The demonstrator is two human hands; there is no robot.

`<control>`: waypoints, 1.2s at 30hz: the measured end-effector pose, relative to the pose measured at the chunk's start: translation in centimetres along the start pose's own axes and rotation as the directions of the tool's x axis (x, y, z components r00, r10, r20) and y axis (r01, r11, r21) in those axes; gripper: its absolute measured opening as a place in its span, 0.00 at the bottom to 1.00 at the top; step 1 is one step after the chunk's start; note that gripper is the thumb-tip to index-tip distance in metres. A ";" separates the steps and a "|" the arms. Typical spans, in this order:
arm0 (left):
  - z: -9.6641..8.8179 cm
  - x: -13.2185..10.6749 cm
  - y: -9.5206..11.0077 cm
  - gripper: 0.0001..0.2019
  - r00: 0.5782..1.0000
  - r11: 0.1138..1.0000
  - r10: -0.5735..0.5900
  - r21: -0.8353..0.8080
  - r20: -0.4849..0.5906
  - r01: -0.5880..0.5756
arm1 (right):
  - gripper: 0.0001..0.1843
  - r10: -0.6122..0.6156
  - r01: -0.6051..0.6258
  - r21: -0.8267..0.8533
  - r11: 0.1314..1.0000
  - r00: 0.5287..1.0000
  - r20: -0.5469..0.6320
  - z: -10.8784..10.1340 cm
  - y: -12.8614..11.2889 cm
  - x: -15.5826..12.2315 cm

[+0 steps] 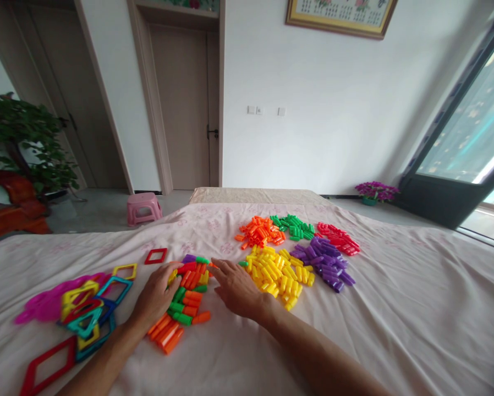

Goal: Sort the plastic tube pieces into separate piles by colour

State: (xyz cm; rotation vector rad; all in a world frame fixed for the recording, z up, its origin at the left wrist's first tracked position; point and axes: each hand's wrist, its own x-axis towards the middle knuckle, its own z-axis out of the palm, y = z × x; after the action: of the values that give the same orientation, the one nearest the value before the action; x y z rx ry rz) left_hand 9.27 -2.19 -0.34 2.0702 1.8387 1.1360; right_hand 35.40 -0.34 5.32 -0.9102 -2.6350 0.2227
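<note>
A mixed pile of short plastic tubes, mostly orange and green with some red, yellow and purple, lies on the cloth between my hands. At its left edge my left hand curls its fingers, with a yellow tube between thumb and forefinger. My right hand reaches in from the other side, palm down, fingers stretched out and apart, tips beside the pile. Just past its knuckles lies a heap of yellow tubes. A green tube sits between that hand and the yellow heap.
Sorted heaps of orange, green, red and purple tubes stand farther back. Magnetic-tile frames and a magenta plastic piece overlap at left. A red square frame lies alone. A pink stool stands beyond the table.
</note>
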 end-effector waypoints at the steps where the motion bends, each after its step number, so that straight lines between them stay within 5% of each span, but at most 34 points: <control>1: 0.0 0.0 0.1 0.18 1.000 1.000 0.007 -0.002 0.001 -0.007 | 0.31 -0.005 0.005 -0.010 1.000 1.000 0.009 0.4 0.1 0.2; 10: -0.1 -0.1 0.5 0.17 0.999 0.999 0.032 -0.019 0.006 -0.032 | 0.16 0.039 -0.038 -0.036 0.999 0.999 0.031 1.2 0.6 1.0; 15: -0.1 -0.2 0.8 0.18 0.998 0.998 0.056 -0.043 0.035 -0.054 | 0.22 0.049 -0.052 -0.056 0.997 0.998 -0.042 1.6 0.8 1.3; 21: 0.0 -0.2 0.7 0.18 0.997 0.997 0.057 -0.046 0.057 -0.054 | 0.09 0.085 -0.085 -0.103 0.991 0.996 -0.006 1.6 1.1 1.3; 27: 0.1 -0.3 0.6 0.19 0.997 0.999 0.028 -0.040 0.070 -0.025 | 0.17 0.086 -0.086 0.009 0.996 0.986 -0.145 0.2 2.8 1.2; 30: 0.1 -0.3 0.6 0.19 0.997 0.999 0.014 -0.043 0.076 -0.011 | 0.20 0.149 -0.138 0.054 0.989 0.923 -0.356 -1.0 5.1 1.6; 33: 0.0 -0.3 0.7 0.18 0.997 0.999 0.019 -0.048 0.074 -0.016 | 0.26 0.236 -0.218 0.100 0.971 0.797 -0.555 -2.1 7.4 1.9; 36: 0.0 -0.3 0.7 0.18 0.998 0.999 0.023 -0.045 0.066 -0.020 | 0.26 0.264 -0.223 0.143 0.964 0.760 -0.593 -2.2 8.3 1.7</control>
State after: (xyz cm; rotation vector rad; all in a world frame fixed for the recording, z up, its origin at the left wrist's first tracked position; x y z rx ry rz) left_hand 9.87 -2.62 -0.04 2.0818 1.7491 1.0888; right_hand 39.65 7.27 5.69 -1.0860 -1.8990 0.0560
